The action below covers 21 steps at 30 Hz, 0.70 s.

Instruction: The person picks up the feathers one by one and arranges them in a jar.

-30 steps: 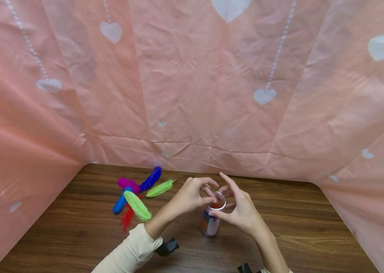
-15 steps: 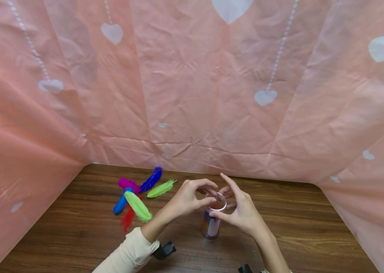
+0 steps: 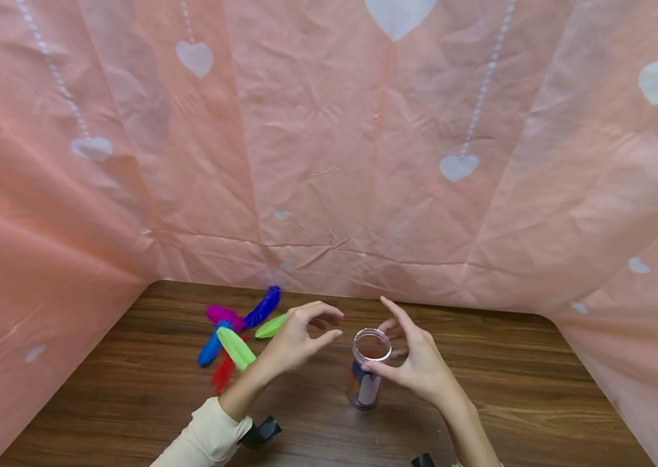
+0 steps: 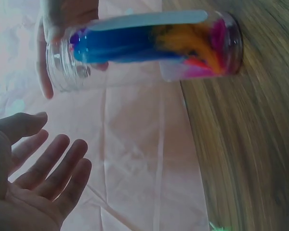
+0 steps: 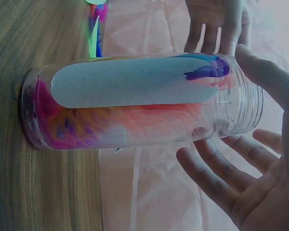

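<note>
A clear plastic jar (image 3: 366, 383) with a pale label stands upright on the wooden table, its mouth uncovered. Colourful feathers (image 4: 120, 44) in blue, orange and magenta fill it in the left wrist view. My right hand (image 3: 419, 363) holds the jar at its threaded neck (image 5: 241, 106), thumb on the near side and fingers behind. To the left of the jar, my left hand (image 3: 296, 337) hovers with nothing between thumb and fingers. Its fingers are relaxed and apart in the left wrist view.
Left of my left hand lie loose feathers: a green one (image 3: 235, 348), a blue one (image 3: 209, 347), a dark blue one (image 3: 263, 307), a magenta one (image 3: 222, 316) and a red one (image 3: 222, 375). A pink cloth (image 3: 329, 162) with white hearts encloses the table.
My left hand has moved left, away from the jar's mouth, and its thumb and fingers have spread apart. The right hand stays at the jar's neck.
</note>
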### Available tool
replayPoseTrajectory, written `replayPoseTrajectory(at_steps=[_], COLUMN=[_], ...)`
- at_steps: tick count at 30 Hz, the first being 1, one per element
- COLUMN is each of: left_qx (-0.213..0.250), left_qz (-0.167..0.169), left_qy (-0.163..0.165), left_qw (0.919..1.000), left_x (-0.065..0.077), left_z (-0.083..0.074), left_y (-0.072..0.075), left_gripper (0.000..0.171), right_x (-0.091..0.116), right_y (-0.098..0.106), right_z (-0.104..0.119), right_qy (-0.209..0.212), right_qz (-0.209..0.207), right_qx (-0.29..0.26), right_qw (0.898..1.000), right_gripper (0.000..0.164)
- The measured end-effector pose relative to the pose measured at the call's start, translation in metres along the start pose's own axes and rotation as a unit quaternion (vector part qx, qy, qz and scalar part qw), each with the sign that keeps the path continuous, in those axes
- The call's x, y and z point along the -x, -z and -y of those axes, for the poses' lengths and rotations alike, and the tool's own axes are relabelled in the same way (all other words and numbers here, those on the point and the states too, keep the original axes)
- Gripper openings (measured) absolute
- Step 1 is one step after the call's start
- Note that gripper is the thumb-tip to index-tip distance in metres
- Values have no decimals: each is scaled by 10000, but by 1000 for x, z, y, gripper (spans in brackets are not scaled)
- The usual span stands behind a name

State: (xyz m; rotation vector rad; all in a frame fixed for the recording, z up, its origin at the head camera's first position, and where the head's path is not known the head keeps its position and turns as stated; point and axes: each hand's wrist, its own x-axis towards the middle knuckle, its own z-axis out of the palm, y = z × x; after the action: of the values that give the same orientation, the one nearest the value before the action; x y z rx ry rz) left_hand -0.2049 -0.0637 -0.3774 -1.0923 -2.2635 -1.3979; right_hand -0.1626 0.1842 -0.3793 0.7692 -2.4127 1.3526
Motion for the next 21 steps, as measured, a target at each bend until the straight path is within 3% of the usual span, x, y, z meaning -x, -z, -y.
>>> replayPoseTrajectory(at_steps=[5,11,21], left_qx=[-294,-1025,-1906], left_qz=[-261,-386,-781], left_qy=[7,-30,604], left_qw=[9992,9940,9767], left_x=[6,12,27], left_z=[6,22,56], left_y=[7,14,25], left_gripper=[21,21,28], right_x=[0,0,0], right_y=[0,0,0], right_z=[-1,0,0], right_qy=[44,38,-21], right_qz=[2,-34,1], right_qx=[25,8,29], right_qw=[10000,10000,10000], right_gripper=[108,108,107])
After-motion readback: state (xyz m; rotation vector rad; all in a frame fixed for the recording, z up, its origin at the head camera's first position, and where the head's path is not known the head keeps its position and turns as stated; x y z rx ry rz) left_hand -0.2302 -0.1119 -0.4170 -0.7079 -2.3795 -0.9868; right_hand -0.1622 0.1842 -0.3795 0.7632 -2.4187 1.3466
